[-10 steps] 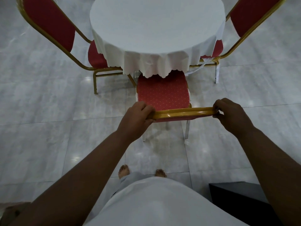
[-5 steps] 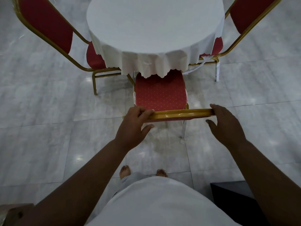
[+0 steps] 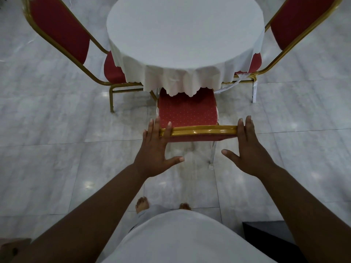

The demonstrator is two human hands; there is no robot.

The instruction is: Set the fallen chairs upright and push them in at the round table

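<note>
A round table (image 3: pixel 182 35) with a white cloth stands ahead of me. Directly in front, a red chair (image 3: pixel 187 112) with a gold frame stands upright, its seat partly under the cloth's edge. My left hand (image 3: pixel 155 150) is open, fingers spread, with fingertips lying over the left end of the gold top rail (image 3: pixel 199 130). At the rail's right end, my right hand (image 3: pixel 248 149) is flat and open, fingers alongside the rail. Two more red chairs stand upright at the table, the left chair (image 3: pixel 60 33) and the right chair (image 3: pixel 296 23).
The floor is pale glossy marble tile (image 3: pixel 47 149). A black box (image 3: pixel 266 238) sits low at my right, close to my feet. My bare feet (image 3: pixel 142 205) show below a white garment.
Both hands have let go of the chair's top rail and opened flat. The chair has slid further in under the table's cloth.
</note>
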